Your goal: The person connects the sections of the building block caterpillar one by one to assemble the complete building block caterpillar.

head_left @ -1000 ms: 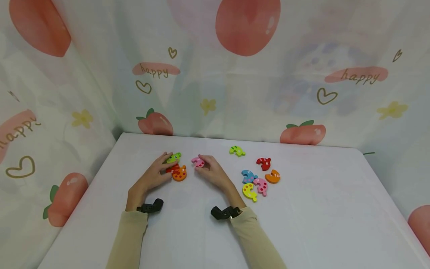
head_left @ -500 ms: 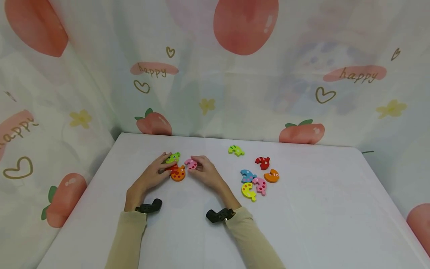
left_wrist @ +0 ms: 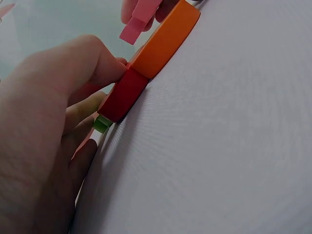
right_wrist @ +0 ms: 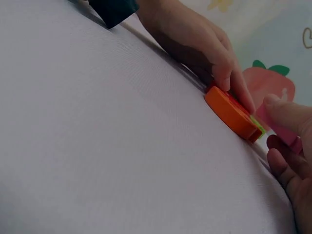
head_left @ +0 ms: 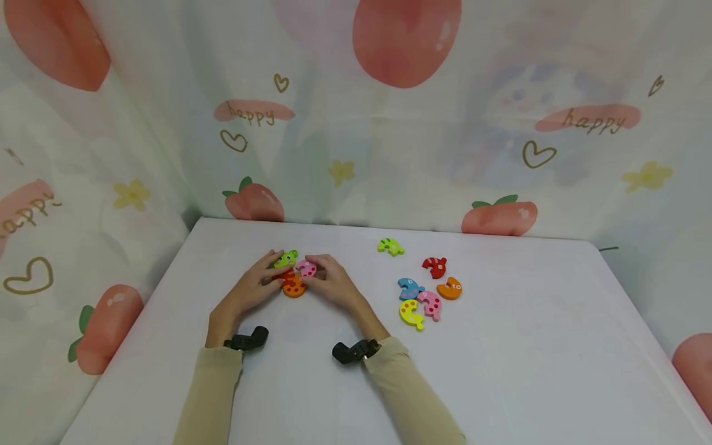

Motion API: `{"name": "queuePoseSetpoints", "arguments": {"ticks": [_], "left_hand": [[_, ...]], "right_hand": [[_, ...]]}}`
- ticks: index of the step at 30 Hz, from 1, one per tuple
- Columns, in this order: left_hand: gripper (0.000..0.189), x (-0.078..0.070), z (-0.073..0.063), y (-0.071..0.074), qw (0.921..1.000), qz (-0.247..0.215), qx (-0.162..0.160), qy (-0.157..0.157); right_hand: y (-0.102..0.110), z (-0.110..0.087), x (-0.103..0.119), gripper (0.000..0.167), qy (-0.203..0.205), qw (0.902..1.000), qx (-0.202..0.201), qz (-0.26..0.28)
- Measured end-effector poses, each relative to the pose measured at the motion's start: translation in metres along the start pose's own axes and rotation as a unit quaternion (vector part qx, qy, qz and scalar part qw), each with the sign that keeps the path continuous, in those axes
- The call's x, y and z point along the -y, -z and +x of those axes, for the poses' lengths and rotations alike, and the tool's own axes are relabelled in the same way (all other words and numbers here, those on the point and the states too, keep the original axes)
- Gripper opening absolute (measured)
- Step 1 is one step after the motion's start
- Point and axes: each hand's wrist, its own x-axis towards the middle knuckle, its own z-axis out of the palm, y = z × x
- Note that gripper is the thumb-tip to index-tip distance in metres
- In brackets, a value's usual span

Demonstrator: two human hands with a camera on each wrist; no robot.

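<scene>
On the left of the table in the head view lie joined puzzle pieces: a green head piece (head_left: 286, 258) with a face, a red puzzle piece (head_left: 286, 277) and an orange spotted puzzle piece (head_left: 293, 287). My left hand (head_left: 251, 285) holds the red one, its thumb on the near side and fingers reaching over the green head; it partly covers both. My right hand (head_left: 335, 283) pinches a pink spotted puzzle piece (head_left: 306, 269) between thumb and fingers. In the left wrist view this pink piece (left_wrist: 139, 22) is tilted and raised above the orange piece (left_wrist: 165, 41).
Right of my hands lie loose numbered pieces: a green striped one (head_left: 391, 246), a red one (head_left: 435, 267), an orange one (head_left: 449, 288), a blue one (head_left: 410, 288), another pink one (head_left: 430, 305) and a yellow one (head_left: 411, 314). A patterned curtain (head_left: 345, 123) hangs behind the white table (head_left: 528, 346).
My right hand has moved left with the pink piece, bringing it from apart to right at the orange and green pieces. The left hand has stayed on its pieces.
</scene>
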Motion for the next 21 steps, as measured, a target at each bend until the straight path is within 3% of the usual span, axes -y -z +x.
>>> {"name": "queuePoseSetpoints", "arguments": {"ticks": [9,21], "left_hand": [[0.041,0.0045,0.0021,-0.0014,1.0,0.002,-0.006,-0.001],[0.042,0.0008,0.0014,-0.0004,1.0,-0.001,-0.003,-0.006]], "right_hand": [[0.002,0.0056,0.0005,0.053,-0.023,0.9993,0.01,-0.029],[0.0043,0.0094,0.0007,0.049,0.005,0.9974,0.042,-0.058]]}}
